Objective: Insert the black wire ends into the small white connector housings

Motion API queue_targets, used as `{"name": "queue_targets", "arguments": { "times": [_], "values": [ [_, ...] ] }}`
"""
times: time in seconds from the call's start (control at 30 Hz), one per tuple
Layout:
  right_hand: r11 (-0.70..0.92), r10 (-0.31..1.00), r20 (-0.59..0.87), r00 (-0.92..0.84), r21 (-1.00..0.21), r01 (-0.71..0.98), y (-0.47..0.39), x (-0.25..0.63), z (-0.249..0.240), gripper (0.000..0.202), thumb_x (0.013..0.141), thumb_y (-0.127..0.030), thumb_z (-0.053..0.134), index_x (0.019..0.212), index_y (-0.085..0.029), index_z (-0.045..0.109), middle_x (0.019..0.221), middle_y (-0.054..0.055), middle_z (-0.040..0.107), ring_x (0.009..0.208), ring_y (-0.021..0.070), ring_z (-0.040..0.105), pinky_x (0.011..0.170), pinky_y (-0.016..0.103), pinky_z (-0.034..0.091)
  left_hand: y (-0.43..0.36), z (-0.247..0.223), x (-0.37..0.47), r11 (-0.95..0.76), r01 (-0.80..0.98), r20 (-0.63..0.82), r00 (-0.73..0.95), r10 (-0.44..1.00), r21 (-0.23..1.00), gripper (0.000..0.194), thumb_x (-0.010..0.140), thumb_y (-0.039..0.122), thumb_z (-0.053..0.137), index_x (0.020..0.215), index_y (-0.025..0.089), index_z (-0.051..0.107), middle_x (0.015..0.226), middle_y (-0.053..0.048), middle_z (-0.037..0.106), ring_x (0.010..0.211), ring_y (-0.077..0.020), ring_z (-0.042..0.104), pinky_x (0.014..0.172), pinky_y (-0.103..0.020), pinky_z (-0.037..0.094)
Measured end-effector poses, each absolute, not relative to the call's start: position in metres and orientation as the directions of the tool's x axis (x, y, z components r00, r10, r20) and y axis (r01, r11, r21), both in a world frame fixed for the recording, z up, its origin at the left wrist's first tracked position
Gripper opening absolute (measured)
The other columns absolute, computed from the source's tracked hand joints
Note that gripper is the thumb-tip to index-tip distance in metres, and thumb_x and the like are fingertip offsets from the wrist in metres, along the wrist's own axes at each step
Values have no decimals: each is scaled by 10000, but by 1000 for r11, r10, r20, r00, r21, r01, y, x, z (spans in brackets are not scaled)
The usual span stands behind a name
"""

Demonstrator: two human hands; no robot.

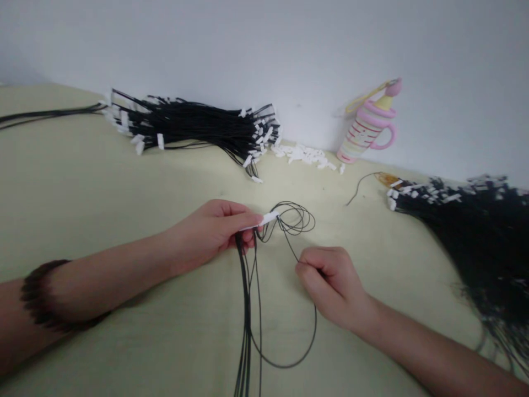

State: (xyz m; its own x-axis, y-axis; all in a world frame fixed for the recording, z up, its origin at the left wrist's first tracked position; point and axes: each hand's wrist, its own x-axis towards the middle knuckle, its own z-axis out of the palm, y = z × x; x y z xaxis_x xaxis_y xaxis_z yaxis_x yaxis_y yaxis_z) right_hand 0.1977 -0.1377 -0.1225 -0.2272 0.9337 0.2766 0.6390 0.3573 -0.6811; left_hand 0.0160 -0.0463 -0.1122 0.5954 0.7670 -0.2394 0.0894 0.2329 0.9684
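Note:
In the middle of the head view, my left hand (231, 223) pinches a white strip (270, 216) between thumb and fingers. Several black cords (247, 309) hang from under that hand towards the bottom edge. Thin cord loops (297, 218) stick out around the strip's right end. To the right and lower, my right hand (330, 281) is closed in a fist round a thin black cord (291, 247) that runs up to the strip. From below this fist the cord curves down and back left in a wide loop.
A bundle of black cords with white tags (198, 124) lies at the back left, small white pieces (303, 154) beside it. A pink toy cup (363, 132) leans on the wall. At right spreads a larger black bundle (479, 231) on the pale green table (124, 193).

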Motion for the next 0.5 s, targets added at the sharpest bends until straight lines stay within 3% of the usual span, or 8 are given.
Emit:
{"name": "queue_targets", "arguments": {
  "times": [0.5],
  "values": [
    [364,931,261,-254,-678,639,-137,198,-123,297,760,-96,393,513,-168,244,476,-51,247,444,54,287,449,203,208,-46,-114,13,232,75,-229,604,764,970,223,775,276,547,638,102,576,541,24,508,524,-70,484,500,-193,383]
  ]
}}
